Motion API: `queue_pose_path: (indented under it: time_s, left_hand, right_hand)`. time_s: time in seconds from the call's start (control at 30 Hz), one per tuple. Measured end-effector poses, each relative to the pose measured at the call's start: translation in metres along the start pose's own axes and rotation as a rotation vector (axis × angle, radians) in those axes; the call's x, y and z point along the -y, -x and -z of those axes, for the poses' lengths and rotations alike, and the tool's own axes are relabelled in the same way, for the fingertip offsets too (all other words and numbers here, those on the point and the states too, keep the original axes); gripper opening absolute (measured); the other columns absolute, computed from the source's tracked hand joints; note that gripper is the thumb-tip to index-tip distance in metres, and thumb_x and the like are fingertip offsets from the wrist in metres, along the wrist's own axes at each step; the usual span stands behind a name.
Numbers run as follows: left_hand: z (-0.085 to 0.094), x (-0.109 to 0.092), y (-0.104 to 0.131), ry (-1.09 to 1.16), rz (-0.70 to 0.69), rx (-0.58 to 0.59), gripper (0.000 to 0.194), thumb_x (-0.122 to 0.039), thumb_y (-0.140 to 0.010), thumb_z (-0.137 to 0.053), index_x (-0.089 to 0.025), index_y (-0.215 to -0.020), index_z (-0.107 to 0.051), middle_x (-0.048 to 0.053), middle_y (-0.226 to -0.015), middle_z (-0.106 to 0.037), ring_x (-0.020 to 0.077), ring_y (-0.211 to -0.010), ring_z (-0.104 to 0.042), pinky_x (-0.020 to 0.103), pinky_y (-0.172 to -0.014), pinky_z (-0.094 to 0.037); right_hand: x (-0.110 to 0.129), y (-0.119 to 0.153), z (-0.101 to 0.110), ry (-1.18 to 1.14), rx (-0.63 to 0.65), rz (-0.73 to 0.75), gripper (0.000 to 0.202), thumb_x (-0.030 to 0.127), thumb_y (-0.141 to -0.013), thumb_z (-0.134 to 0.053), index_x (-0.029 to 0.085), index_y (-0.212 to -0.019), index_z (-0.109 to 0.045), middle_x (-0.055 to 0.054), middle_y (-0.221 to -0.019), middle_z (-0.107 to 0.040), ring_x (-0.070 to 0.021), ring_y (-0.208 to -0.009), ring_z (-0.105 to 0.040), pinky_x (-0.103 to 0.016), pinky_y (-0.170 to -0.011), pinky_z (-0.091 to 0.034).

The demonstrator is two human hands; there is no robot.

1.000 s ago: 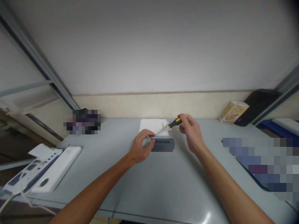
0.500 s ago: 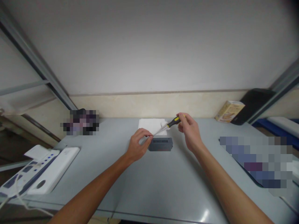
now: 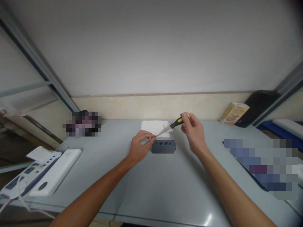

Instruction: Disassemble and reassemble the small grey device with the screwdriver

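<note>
Slanting between my hands is a screwdriver (image 3: 176,123) with a black and yellow handle and a thin metal shaft. My right hand (image 3: 193,130) has its fingers closed around the end of the handle. At the shaft's tip, my left hand (image 3: 140,146) pinches with thumb and fingers; whether a small part is also held there is hidden. Just below the tip, a dark grey box-shaped device (image 3: 163,147) with a row of slots on top rests on the table, close beside my left thumb. White paper (image 3: 153,126) lies behind it.
The grey table (image 3: 151,189) meets a wall at the back. A white power strip (image 3: 33,171) and a white slab-like device (image 3: 59,171) lie at left, with cables. At right are a yellow box (image 3: 234,113), a black panel (image 3: 260,105) and a blurred-out flat item (image 3: 260,167).
My right hand has risen very slightly with the screwdriver's handle. The left hand keeps its pinch at the tip, and the view has shifted a touch.
</note>
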State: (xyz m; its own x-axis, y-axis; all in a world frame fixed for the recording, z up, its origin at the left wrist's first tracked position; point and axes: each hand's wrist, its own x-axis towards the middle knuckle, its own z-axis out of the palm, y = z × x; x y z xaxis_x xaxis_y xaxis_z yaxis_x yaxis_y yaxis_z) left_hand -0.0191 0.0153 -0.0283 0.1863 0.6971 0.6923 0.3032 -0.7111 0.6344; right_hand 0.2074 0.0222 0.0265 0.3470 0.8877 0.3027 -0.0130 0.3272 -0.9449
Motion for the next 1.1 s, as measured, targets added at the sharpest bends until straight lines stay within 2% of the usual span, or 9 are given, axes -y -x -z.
queue_pose_path:
  time_s: [0.27,0.33,0.43,0.53,0.63,0.73,0.9,1.03,1.1]
  left_hand:
    - [-0.001,0.000,0.000,0.065,0.153,0.001,0.014,-0.032,-0.090,-0.073,-0.020,-0.085,-0.078,0.005,-0.085,-0.077,0.0187,-0.082,-0.067,0.034,-0.079,-0.055]
    - [0.000,-0.001,0.001,0.096,0.210,0.065,0.017,-0.036,-0.090,-0.073,-0.020,-0.087,-0.079,0.006,-0.087,-0.077,0.0190,-0.084,-0.067,0.033,-0.079,-0.054]
    - [0.000,-0.002,0.003,0.150,0.256,0.216,0.026,-0.039,-0.093,-0.070,-0.021,-0.109,-0.077,0.008,-0.104,-0.077,0.0206,-0.096,-0.067,0.035,-0.087,-0.054]
    - [-0.001,-0.007,0.007,0.183,0.264,0.345,0.038,-0.040,-0.096,-0.065,-0.023,-0.130,-0.068,0.008,-0.122,-0.073,0.0222,-0.111,-0.066,0.038,-0.100,-0.051]
    - [-0.002,-0.011,0.009,0.169,0.299,0.407,0.040,-0.039,-0.096,-0.064,-0.023,-0.132,-0.066,0.008,-0.128,-0.070,0.0227,-0.117,-0.065,0.037,-0.105,-0.049]
    - [-0.003,-0.013,0.009,0.144,0.333,0.416,0.036,-0.038,-0.096,-0.063,-0.023,-0.128,-0.068,0.006,-0.129,-0.070,0.0221,-0.119,-0.065,0.035,-0.107,-0.048]
    - [-0.004,-0.013,0.008,0.134,0.347,0.412,0.033,-0.037,-0.096,-0.063,-0.024,-0.126,-0.069,0.005,-0.127,-0.072,0.0217,-0.119,-0.065,0.034,-0.107,-0.049]
    - [-0.004,-0.014,0.008,0.123,0.317,0.403,0.031,-0.033,-0.095,-0.063,-0.024,-0.124,-0.069,0.005,-0.126,-0.072,0.0212,-0.117,-0.066,0.035,-0.106,-0.050]
    - [-0.004,-0.013,0.008,0.102,0.258,0.395,0.030,-0.031,-0.096,-0.062,-0.024,-0.125,-0.068,0.006,-0.125,-0.072,0.0205,-0.116,-0.067,0.035,-0.104,-0.051]
  right_hand:
    - [0.006,0.004,-0.002,-0.018,0.018,0.063,0.034,0.056,-0.088,-0.068,0.024,-0.100,-0.067,0.004,-0.068,-0.046,-0.0094,-0.053,-0.039,-0.024,-0.048,-0.031]
    - [0.010,0.006,-0.003,-0.009,0.025,0.094,0.033,0.056,-0.090,-0.066,0.024,-0.102,-0.067,0.004,-0.069,-0.049,-0.0093,-0.052,-0.039,-0.025,-0.047,-0.032]
    - [0.015,0.007,0.000,0.009,0.007,0.181,0.031,0.054,-0.092,-0.063,0.024,-0.102,-0.068,0.003,-0.071,-0.049,-0.0089,-0.052,-0.038,-0.024,-0.047,-0.031]
    - [0.019,0.003,0.009,0.076,-0.086,0.295,0.028,0.050,-0.093,-0.064,0.023,-0.098,-0.068,0.001,-0.075,-0.051,-0.0101,-0.057,-0.045,-0.023,-0.049,-0.036]
    - [0.020,-0.006,0.023,0.170,-0.227,0.402,0.027,0.049,-0.091,-0.066,0.022,-0.093,-0.068,0.000,-0.079,-0.056,-0.0118,-0.064,-0.052,-0.023,-0.053,-0.043]
    - [0.018,-0.013,0.032,0.198,-0.271,0.426,0.028,0.048,-0.091,-0.066,0.021,-0.091,-0.069,0.001,-0.075,-0.056,-0.0116,-0.063,-0.053,-0.022,-0.052,-0.043]
    - [0.017,-0.013,0.030,0.191,-0.213,0.414,0.023,0.043,-0.091,-0.067,0.020,-0.090,-0.068,0.002,-0.071,-0.055,-0.0100,-0.058,-0.051,-0.022,-0.053,-0.042]
    - [0.017,-0.009,0.025,0.188,-0.168,0.427,0.022,0.042,-0.092,-0.067,0.020,-0.090,-0.068,0.002,-0.072,-0.056,-0.0091,-0.056,-0.048,-0.023,-0.052,-0.039]
    - [0.018,-0.007,0.024,0.199,-0.144,0.437,0.021,0.041,-0.092,-0.067,0.020,-0.090,-0.068,0.002,-0.074,-0.057,-0.0089,-0.056,-0.048,-0.023,-0.052,-0.039]
